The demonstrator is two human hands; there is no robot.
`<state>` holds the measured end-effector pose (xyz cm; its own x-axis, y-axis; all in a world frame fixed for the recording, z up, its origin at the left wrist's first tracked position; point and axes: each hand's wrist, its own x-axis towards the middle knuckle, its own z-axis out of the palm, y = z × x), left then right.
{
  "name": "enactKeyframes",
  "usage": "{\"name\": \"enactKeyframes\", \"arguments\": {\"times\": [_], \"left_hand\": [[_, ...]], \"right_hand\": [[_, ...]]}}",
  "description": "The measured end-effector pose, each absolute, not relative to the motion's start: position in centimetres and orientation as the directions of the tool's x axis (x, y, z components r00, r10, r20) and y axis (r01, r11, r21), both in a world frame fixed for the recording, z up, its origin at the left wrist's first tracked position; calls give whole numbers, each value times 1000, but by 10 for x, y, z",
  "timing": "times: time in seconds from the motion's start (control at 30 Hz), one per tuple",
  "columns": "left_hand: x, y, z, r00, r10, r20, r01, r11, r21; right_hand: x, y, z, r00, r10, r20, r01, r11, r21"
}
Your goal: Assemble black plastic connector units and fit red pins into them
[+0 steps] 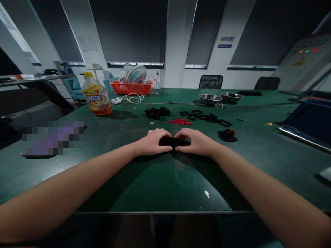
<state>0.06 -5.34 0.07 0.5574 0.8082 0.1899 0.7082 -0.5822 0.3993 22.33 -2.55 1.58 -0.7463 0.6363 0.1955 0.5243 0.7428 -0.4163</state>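
Observation:
Both hands meet near the middle of the green table [165,193], low over its top. My left hand [155,142] curls around the left end of a dark black part [168,141], and my right hand [195,142] grips its right end. The part's exact shape is lost in shadow between the fingers. Just beyond the hands lie several small red plastic pieces [181,121]. Behind them are flat black rectangular frames [204,116] and, to the left, a pile of black parts [157,112]. A black piece with a red bit [227,134] rests right of my right hand.
At the left stand a bottle with a yellow cap [96,96] and a blurred-out flat object [53,137]. Further back are an orange basket [131,89] holding a fan, a white cable [134,99], and metal bowls [210,99]. A dark blue bin [307,117] is at the right.

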Motion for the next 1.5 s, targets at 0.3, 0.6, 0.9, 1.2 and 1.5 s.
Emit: {"name": "enactKeyframes", "arguments": {"times": [0.3,0.6,0.9,1.2,1.5], "left_hand": [[0,-53,1,559,809,185,709,-581,399],[0,-54,1,550,816,180,710,-570,414],[0,-53,1,549,817,177,708,-566,422],[0,-53,1,545,819,178,708,-564,425],[1,-53,1,538,823,182,713,-559,423]], "right_hand": [[223,-26,15,-748,631,206,520,750,-408],[223,-24,15,-749,631,202,522,750,-407],[224,-25,15,-746,634,204,519,746,-418],[223,-25,15,-743,640,194,528,740,-417],[222,-24,14,-745,636,201,525,745,-412]]}}
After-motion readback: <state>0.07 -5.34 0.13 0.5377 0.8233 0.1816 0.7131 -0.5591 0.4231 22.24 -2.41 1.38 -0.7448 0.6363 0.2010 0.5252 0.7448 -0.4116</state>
